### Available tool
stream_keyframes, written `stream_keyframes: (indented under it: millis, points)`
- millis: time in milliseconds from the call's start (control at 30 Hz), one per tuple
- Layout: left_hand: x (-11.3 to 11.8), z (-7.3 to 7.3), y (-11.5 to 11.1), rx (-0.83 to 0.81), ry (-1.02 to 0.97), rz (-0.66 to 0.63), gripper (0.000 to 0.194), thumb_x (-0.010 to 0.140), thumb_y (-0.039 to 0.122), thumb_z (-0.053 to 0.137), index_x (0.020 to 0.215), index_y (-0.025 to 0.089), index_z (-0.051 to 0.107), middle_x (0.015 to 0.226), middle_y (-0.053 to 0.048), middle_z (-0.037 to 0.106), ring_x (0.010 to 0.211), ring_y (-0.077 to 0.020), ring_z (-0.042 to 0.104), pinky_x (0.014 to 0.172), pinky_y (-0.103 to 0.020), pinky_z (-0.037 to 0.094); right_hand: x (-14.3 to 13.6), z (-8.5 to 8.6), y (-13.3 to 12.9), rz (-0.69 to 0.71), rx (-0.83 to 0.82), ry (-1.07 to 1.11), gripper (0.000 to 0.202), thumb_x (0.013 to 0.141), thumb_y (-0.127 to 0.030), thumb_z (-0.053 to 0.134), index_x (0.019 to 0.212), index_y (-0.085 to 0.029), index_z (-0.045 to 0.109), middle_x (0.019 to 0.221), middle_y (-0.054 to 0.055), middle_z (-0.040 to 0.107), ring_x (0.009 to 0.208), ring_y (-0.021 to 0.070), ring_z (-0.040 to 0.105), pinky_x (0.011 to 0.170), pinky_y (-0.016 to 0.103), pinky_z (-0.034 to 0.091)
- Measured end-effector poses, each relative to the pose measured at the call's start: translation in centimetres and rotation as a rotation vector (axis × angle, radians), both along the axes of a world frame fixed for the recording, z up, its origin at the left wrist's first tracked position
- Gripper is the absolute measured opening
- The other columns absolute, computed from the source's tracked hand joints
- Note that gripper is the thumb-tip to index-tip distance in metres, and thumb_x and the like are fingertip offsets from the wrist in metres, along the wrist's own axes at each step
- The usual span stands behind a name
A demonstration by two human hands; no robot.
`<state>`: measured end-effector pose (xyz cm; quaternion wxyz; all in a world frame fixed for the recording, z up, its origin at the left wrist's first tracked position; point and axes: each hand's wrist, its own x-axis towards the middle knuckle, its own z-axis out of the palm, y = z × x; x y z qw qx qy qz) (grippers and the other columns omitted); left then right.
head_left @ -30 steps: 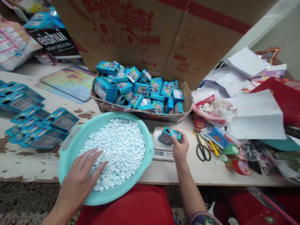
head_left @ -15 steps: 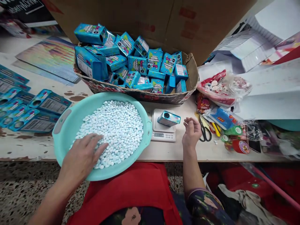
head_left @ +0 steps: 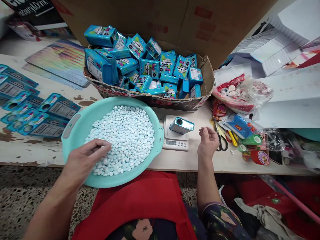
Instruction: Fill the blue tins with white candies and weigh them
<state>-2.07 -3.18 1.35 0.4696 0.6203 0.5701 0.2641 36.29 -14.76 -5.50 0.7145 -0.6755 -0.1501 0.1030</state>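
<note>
In the head view a turquoise basin (head_left: 75, 133) holds a heap of small white and pale-blue candies (head_left: 125, 136). Over the heap's left side, my left hand (head_left: 86, 158) has thumb and fingers pinched together on a few candies, mostly hidden by the fingers. To the right of the basin lies a white digital scale (head_left: 170, 136) with its display lit. A blue metal tin (head_left: 182, 125) stands on the scale, its round opening facing up. My right hand (head_left: 208, 141) is just right of the scale, apart from the tin. Its fingers are curled towards the thumb; anything inside is hidden.
Behind the basin, a cardboard box (head_left: 150, 97) is heaped with blue tins. More tins (head_left: 53, 115) stand at the left. Black-handled scissors (head_left: 222, 142), a yellow cutter (head_left: 233, 138), tape rolls and plastic bags clutter the right. The table's front edge runs before me.
My left hand has lifted slightly from the candies, and its spread fingers have closed into a pinch. The right hand stays beside the scale. The whole view has shifted a little.
</note>
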Motion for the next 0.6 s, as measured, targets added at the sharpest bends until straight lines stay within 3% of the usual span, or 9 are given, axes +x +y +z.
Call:
stream_keyframes:
  millis: [100,200,300,433,500,600]
  points:
    - [0.5,1.2,0.8,-0.256,-0.389,0.251,0.022,0.082,0.044,0.064,0.077,0.023,0.065,0.069,0.005,0.063,0.061,-0.0094,0.045,0.048,-0.022,0.029,-0.4,0.1,0.3,0.07,-0.003,-0.039,0.038,0.077,-0.045,0.067,0.102,-0.018,0.06,0.098,0.006,0.069,0.086,0.0157,0.066,0.081,0.035,0.051]
    - [1.7,1.6,1.8,-0.498,-0.646,0.386,0.026,0.088,0.039,0.056,0.074,0.018,0.059,0.062,0.002,0.058,0.056,-0.006,0.045,0.042,-0.015,0.027,-1.3,0.5,1.4,0.289,-0.08,-0.11,0.053,0.067,-0.042,0.076,0.111,-0.019,0.058,0.111,0.009,0.067,0.1,0.0199,0.063,0.087,0.037,0.05]
    - [3.2,1.6,2.4,-0.636,-0.833,0.47,0.029,0.091,0.033,0.051,0.066,0.017,0.05,0.049,0.004,0.044,0.038,-0.0032,0.033,0.032,-0.014,0.019,-2.4,1.6,2.7,0.385,-0.183,-0.145,0.048,0.059,-0.039,0.082,0.096,-0.017,0.062,0.092,0.004,0.068,0.084,0.019,0.063,0.083,0.037,0.05]
    - [4.7,3.0,2.4,-0.584,-0.981,0.508,0.037,0.087,0.038,0.06,0.061,0.017,0.044,0.043,0.007,0.037,0.032,-0.0026,0.029,0.029,-0.014,0.018,-5.0,4.5,3.7,0.31,-0.042,-0.25,0.041,0.062,-0.038,0.083,0.091,-0.018,0.063,0.082,0.0,0.064,0.075,0.0158,0.06,0.075,0.032,0.051]
    - [5.5,4.6,2.1,-0.495,-1.037,0.484,0.041,0.081,0.042,0.068,0.059,0.017,0.044,0.042,0.008,0.035,0.032,-0.0019,0.029,0.03,-0.014,0.018,-7.1,6.2,3.9,0.443,-0.002,-0.33,0.042,0.063,-0.037,0.083,0.096,-0.019,0.063,0.087,0.001,0.065,0.079,0.0174,0.062,0.074,0.032,0.051]
    - [7.0,7.0,1.7,-0.296,-1.101,0.412,0.045,0.075,0.046,0.073,0.057,0.017,0.044,0.043,0.008,0.035,0.033,-0.0017,0.029,0.031,-0.014,0.018,-11.1,8.1,4.5,0.757,-0.045,-0.482,0.038,0.068,-0.036,0.081,0.098,-0.021,0.064,0.092,0.003,0.066,0.083,0.0191,0.062,0.075,0.032,0.052]
